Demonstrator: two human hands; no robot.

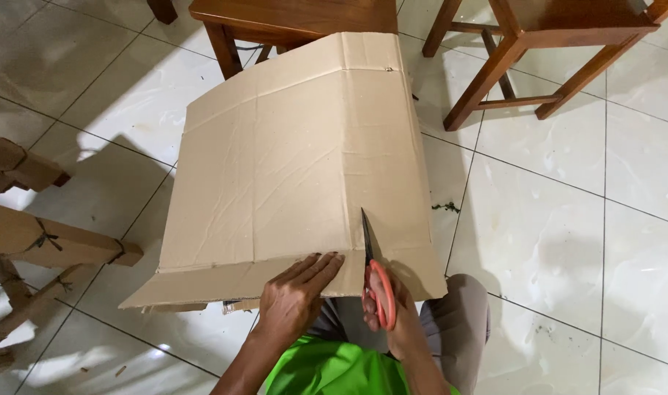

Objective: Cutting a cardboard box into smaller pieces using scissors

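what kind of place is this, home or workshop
Most likely a room in a home, used as a makeshift craft spot. The floor is glossy white tile, wooden chairs stand close by, and the person works on the floor, cutting a flattened cardboard box with orange-handled scissors.

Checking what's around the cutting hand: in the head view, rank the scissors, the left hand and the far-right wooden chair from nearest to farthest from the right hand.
From the right hand:
1. Scissors, orange-handled, in its grip, blade cutting into the cardboard sheet.
2. Left hand, just to the left, flat on the cardboard's near edge.
3. Wooden chair, far off at top right on the tiled floor.
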